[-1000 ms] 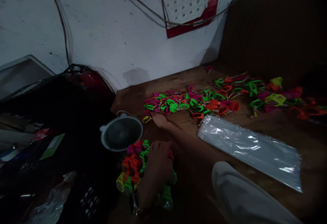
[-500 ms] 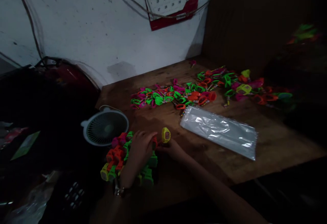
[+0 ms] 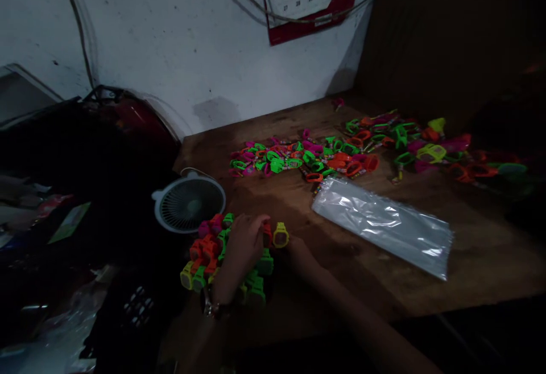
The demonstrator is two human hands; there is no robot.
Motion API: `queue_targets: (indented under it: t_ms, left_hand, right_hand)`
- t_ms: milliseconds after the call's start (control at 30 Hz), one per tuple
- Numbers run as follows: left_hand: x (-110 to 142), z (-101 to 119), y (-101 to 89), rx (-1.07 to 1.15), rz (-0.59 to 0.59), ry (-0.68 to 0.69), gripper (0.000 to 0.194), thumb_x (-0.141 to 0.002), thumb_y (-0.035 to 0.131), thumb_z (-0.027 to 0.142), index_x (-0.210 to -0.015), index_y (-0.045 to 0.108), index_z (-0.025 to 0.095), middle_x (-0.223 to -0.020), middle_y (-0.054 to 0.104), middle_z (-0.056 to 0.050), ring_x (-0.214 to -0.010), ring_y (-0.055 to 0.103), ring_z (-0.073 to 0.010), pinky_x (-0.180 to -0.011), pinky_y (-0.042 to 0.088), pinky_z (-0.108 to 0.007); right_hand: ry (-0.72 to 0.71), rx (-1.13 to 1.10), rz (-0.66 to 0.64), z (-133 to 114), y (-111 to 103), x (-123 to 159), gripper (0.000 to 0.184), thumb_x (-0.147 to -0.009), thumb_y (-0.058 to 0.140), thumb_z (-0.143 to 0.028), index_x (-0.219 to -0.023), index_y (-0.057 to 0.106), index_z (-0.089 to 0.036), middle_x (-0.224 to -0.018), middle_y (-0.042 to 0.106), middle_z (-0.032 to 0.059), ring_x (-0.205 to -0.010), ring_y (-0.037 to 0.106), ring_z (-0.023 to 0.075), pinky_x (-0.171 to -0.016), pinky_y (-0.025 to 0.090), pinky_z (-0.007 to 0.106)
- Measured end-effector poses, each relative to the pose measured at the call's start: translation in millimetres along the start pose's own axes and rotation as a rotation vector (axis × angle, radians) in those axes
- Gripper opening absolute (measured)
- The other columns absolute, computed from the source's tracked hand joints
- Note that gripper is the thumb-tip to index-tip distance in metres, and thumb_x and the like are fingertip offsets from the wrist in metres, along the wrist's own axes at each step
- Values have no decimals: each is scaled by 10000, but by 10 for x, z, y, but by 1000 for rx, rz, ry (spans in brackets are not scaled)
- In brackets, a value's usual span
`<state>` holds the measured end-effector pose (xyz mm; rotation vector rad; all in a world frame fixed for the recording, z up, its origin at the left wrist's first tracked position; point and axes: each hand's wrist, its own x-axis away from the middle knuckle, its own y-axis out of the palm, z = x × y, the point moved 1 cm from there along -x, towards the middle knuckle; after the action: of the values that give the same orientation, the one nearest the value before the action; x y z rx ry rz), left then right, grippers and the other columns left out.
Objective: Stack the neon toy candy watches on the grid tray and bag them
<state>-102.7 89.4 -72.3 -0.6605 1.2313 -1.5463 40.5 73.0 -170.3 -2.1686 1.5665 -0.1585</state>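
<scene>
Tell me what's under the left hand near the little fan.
Under the left hand sits a packed bunch of toy watches in orange, green, pink and yellow. The right hand holds a yellow watch against it. The pieces directly beneath the palm are covered.

On the table (image 3: 469, 249), the fan (image 3: 189, 202) lies left of the plastic bag (image 3: 384, 220), behind the toy bundle (image 3: 213, 249).
</scene>
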Motion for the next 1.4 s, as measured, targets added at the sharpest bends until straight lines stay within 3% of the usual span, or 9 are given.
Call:
queue_targets:
  t_ms: [133,267,500,767,900,1033,1133,1267,1400]
  left_hand:
    - [-6,32,-12,1,-25,-3,322,-919,351,159,-1123,598,189,-997,666,-58,-979,557,-203,-983,348,-432]
    - [-17,87,-54,18,-77,90,298,-910,473,392,-1139,606,254,-1089,668,-21,-1065,529,-212,-1035,290,-446]
    - [-14,64,-38,-2,-85,154,321,-815,639,401,-1108,628,272,-1106,674,-5,-1105,516,-221,-1016,299,-424]
    - [-15,36,15,-16,-81,142,349,-823,628,347,-1157,606,246,-1101,667,-26,-1078,529,-225,-1010,294,-440]
    - [-21,37,1,-6,-74,131,360,-819,634,320,-1169,596,249,-1061,683,-22,-1022,561,-218,-984,315,-437]
    - [-116,6,27,-1,33,85,350,-827,620,310,-1166,594,230,-1045,690,-38,-981,592,-221,-971,344,-436]
    - [-230,-1,23,-6,154,45,329,-820,622,312,-1130,606,204,-1055,685,-49,-1005,581,-239,-979,349,-452]
    - [-238,18,-124,11,315,37,243,-854,572,313,-1066,613,202,-1036,684,-35,-1009,584,-205,-1025,327,-436]
    - [-11,-9,-362,33,491,67,190,-872,549,280,-1043,608,220,-1010,687,-20,-987,600,-180,-1018,349,-412]
  right_hand:
    - [32,197,-145,-7,-31,-83,247,-873,468,-138,-981,688,-167,-1089,678,120,-868,670,207,-769,472,270]
    - [75,356,-296,-32,-69,-201,236,-850,487,-114,-923,710,-135,-930,718,148,-801,682,251,-738,472,306]
    - [-107,152,-214,-31,-174,-140,282,-894,525,-260,-1141,620,-164,-1148,647,107,-969,638,196,-816,464,255]
    - [-84,97,-219,71,-84,-141,221,-900,475,-217,-967,671,-138,-992,676,96,-825,639,179,-738,464,261]
    - [-115,220,-302,111,-378,-371,163,-845,588,-279,-947,681,-192,-896,687,12,-767,617,149,-709,466,224]
    - [26,486,58,265,-1004,-858,326,-829,515,-77,-1135,613,-132,-1113,616,152,-967,555,219,-849,425,318]
    - [114,572,179,370,-1215,-1108,368,-857,371,16,-1146,588,-52,-1151,563,259,-1063,511,248,-856,395,361]
    - [61,553,-2,389,-1021,-1101,183,-795,592,-66,-965,659,-82,-917,677,148,-814,607,187,-717,445,265]
    - [-37,500,-114,316,-877,-1026,407,-831,536,-82,-1233,554,-142,-1021,680,89,-842,640,155,-744,476,231]
